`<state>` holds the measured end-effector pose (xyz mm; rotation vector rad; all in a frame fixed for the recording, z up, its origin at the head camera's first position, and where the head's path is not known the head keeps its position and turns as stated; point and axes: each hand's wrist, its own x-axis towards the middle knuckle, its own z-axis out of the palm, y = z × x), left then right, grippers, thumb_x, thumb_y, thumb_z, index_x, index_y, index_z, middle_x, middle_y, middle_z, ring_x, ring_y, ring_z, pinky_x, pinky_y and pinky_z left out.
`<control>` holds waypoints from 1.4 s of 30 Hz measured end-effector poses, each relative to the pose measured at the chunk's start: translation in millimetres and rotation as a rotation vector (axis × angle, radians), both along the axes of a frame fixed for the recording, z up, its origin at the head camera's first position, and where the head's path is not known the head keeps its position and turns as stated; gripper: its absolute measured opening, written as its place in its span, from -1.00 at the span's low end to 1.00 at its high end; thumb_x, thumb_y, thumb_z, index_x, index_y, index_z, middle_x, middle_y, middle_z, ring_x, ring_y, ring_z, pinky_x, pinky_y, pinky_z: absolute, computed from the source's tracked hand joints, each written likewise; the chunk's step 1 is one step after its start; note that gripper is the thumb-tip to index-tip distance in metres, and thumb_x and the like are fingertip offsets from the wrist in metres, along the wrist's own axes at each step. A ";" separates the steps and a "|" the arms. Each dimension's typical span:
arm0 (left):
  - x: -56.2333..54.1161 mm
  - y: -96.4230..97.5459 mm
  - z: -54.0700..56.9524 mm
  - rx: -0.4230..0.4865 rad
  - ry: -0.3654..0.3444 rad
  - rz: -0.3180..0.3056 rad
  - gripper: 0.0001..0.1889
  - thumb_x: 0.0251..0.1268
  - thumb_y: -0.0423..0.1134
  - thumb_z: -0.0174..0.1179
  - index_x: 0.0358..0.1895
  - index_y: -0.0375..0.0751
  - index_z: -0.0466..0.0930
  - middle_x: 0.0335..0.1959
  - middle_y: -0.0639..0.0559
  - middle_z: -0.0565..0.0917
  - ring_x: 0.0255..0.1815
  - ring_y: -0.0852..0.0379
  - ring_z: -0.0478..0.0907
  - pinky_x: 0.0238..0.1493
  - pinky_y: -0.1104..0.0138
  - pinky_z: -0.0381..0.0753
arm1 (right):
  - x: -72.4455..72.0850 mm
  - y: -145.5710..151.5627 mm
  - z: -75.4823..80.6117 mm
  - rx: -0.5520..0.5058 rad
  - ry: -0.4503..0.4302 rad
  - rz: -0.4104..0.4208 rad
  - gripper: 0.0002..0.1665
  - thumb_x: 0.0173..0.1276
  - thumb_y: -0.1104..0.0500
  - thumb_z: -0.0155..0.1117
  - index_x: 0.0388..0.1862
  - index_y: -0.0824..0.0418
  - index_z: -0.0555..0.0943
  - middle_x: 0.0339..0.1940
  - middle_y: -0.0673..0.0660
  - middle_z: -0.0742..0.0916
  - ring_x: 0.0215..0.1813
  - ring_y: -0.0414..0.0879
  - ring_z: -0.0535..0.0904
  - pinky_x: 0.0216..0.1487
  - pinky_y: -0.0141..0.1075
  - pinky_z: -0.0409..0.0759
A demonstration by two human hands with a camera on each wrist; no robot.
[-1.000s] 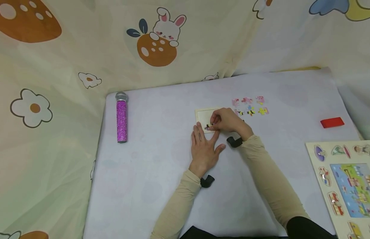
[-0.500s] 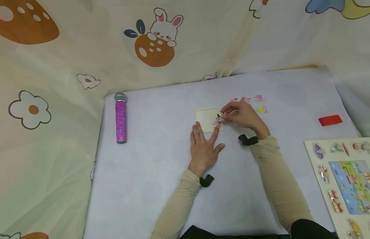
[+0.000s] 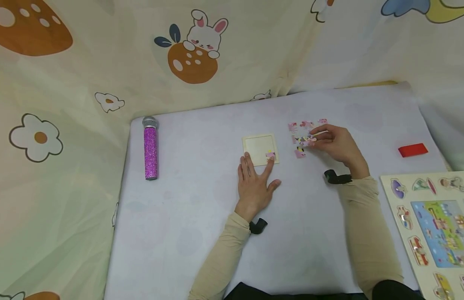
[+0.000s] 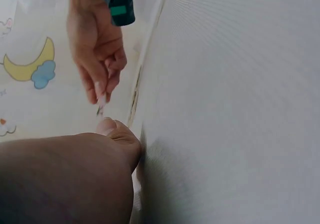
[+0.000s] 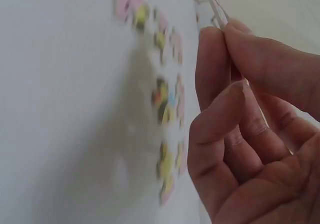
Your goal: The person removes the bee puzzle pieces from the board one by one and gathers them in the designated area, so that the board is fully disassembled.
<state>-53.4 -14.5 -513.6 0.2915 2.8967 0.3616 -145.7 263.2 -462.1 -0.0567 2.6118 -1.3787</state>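
My left hand (image 3: 254,193) lies with its fingers extended at the near edge of a small cream puzzle tray (image 3: 245,143). One fingertip touches a pink-and-yellow puzzle piece (image 3: 270,153) in the tray's near right corner. To the right, my right hand (image 3: 340,146) is over the loose puzzle pieces (image 3: 300,152). Its thumb and fingers pinch a thin puzzle piece (image 5: 218,9), seen edge-on in the right wrist view. From the left wrist, the same right hand (image 4: 97,48) appears with the piece pointing down, beyond my left thumb (image 4: 122,141).
A purple glitter microphone (image 3: 151,150) stands out at the table's left side. On the right lie a red block (image 3: 413,150) and a large picture puzzle board (image 3: 395,216) at the table's edge. A patterned curtain (image 3: 104,66) hangs behind.
My right hand has lifted a puzzle piece away from the tray and carried it right, over the loose pieces. The left hand stays in place on the tray's edge.
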 end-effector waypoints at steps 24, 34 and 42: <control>-1.1 -1.9 1.0 -0.013 -0.030 -0.003 -0.26 0.60 0.42 -0.23 0.74 0.48 -0.15 0.72 -0.48 -0.42 0.77 -0.38 -0.45 0.75 -0.11 -0.22 | 15.4 30.8 -18.6 0.188 -0.014 0.033 -0.48 0.29 0.03 0.65 0.17 0.22 0.76 -0.05 0.26 0.82 -0.18 -0.27 0.62 -0.17 -0.52 0.46; -1.4 -3.1 -1.3 -0.031 -0.012 -0.011 -0.24 0.58 0.44 -0.22 0.73 0.51 -0.18 0.72 -0.48 -0.40 0.78 -0.38 -0.40 0.75 -0.10 -0.19 | 12.2 27.4 -20.6 0.255 -0.004 0.029 -0.55 0.29 0.12 0.62 0.13 0.23 0.79 -0.12 0.25 0.81 -0.18 -0.05 0.57 -0.20 -0.36 0.43; -1.5 -3.7 -2.7 -0.003 0.007 0.012 -0.07 0.57 0.46 -0.23 0.78 0.10 -0.27 0.75 -0.42 -0.35 0.78 -0.35 -0.38 0.76 -0.07 -0.19 | 14.7 25.9 -19.0 0.214 0.024 0.001 -0.48 0.23 0.02 0.69 0.13 0.18 0.80 -0.14 0.21 0.82 -0.26 -0.19 0.55 -0.24 -0.41 0.43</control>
